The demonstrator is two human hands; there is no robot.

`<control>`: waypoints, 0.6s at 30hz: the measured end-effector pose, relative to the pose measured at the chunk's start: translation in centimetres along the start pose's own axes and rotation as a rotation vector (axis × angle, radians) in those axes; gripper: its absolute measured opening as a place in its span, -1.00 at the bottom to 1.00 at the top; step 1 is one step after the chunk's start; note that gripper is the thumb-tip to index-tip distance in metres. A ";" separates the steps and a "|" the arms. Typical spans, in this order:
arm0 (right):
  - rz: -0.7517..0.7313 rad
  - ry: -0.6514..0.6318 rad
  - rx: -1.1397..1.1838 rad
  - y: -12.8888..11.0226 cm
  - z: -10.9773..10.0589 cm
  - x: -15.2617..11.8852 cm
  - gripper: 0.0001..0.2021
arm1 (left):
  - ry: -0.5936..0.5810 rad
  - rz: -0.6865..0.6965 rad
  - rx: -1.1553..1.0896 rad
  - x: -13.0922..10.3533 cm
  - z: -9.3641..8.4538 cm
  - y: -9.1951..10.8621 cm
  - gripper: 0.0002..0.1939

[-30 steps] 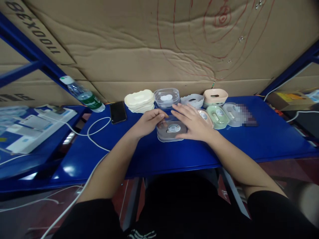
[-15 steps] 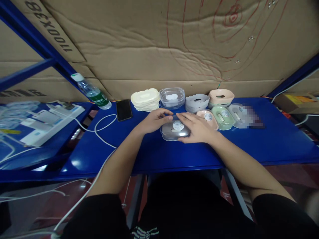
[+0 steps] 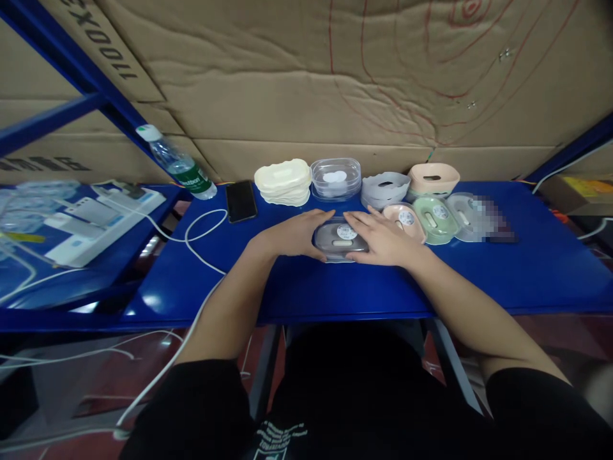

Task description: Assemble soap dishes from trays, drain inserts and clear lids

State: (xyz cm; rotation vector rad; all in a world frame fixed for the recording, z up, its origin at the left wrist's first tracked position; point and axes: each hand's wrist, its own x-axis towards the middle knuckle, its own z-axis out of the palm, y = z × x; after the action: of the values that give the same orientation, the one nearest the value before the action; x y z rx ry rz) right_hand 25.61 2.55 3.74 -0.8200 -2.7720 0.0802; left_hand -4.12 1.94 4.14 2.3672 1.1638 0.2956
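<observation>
A dark grey oval box (image 3: 335, 237) with a clear cover and a round white label lies on the blue table, between both hands. My left hand (image 3: 301, 233) wraps round its left side, thumb at the near edge and fingers at the far edge. My right hand (image 3: 380, 238) grips the right side, its fingers over the cover's top right and thumb low at the near edge. Just right of it lie a pink box (image 3: 406, 219), a green box (image 3: 433, 220) and a grey box (image 3: 467, 217), each labelled.
Along the back stand stacked cream pieces (image 3: 283, 181), clear covers (image 3: 336, 179), grey pieces (image 3: 384, 189) and pink pieces (image 3: 433, 177). A phone (image 3: 241, 201), a bottle (image 3: 184, 169) and a white cable (image 3: 204, 260) are at the left. Cardboard (image 3: 268, 96) rises behind.
My left hand has shifted from the far left corner of the dark box to wrap its left side, with the thumb now at the near edge. The view has tilted down slightly.
</observation>
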 end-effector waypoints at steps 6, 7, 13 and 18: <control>0.007 -0.035 -0.027 -0.2 -0.1 -0.1 -0.10 | 0.019 0.025 0.030 0.0 0.1 -0.3 0.20; 0.011 -0.042 -0.028 -0.2 -0.1 -0.2 -0.11 | 0.028 0.031 0.022 0.0 0.2 -0.4 0.17; 0.005 -0.035 0.000 0.0 0.0 -0.1 -0.02 | 0.084 0.026 -0.039 0.1 0.4 -0.3 0.06; 0.015 -0.053 -0.002 0.1 0.4 -0.1 0.04 | 0.118 0.023 -0.113 0.1 0.5 -0.1 0.00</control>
State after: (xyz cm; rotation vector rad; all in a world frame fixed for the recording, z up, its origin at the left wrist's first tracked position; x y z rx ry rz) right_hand 25.68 2.57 3.31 -0.8506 -2.8160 0.1039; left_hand -3.97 1.95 3.66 2.2921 1.1423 0.5018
